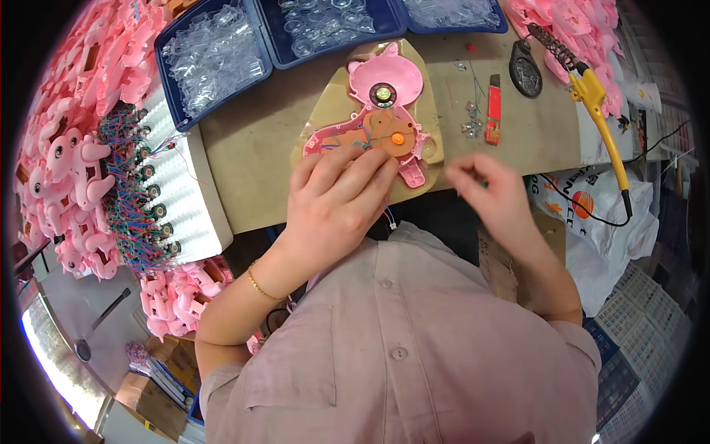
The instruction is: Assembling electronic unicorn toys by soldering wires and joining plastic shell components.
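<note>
Head view: left hand (pixel 336 194) presses the pink toy shell (pixel 377 118); right hand (pixel 492 194) pinches something too small to tell.

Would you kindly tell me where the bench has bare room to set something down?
Bare tabletop lies between the white foam tray and the pink toy shell under the left hand. Another patch sits below the soldering iron stand. Left edge: crowded with pink shells.

Dusty-pink short-sleeved shirt (pixel 399 348) with buttoned front placket, matching round buttons, chest pocket flaps, thin gold chain bracelet (pixel 260 285) on left wrist, bare forearms, left hand (pixel 336 200), right hand (pixel 492 194), no rings visible
</note>
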Available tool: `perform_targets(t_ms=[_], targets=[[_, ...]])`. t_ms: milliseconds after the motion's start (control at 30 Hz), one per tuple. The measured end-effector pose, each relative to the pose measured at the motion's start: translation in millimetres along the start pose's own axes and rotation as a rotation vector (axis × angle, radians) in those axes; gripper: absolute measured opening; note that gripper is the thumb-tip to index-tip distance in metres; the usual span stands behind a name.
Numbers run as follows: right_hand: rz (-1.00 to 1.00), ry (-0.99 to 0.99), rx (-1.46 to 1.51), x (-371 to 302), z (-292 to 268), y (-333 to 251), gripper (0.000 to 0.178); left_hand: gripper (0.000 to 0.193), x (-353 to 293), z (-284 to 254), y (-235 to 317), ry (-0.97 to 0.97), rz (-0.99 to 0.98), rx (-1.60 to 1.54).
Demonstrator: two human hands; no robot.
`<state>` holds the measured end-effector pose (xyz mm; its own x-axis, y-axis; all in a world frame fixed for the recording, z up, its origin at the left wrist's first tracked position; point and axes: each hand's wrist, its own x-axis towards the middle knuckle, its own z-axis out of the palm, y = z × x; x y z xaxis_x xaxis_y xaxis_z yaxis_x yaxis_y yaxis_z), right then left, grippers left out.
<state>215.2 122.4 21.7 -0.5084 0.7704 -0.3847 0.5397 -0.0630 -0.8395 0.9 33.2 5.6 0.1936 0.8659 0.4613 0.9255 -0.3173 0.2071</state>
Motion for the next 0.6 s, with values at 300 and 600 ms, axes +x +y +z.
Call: perform_targets(t_ms=[300, 600], targets=[[-0.668, 0.075, -0.406, 48.3, 0.5, -12.2, 0.017, 0.038, -1.2, -3.7, 8.3, -0.053, 0.087, 0.147], [-0.564, 0.134, -0.431, 45.9, 6.3, -21.7, 0.011, 0.032, -5.0, 2.8, 8.3, -0.028, 0.049, 0.128]])
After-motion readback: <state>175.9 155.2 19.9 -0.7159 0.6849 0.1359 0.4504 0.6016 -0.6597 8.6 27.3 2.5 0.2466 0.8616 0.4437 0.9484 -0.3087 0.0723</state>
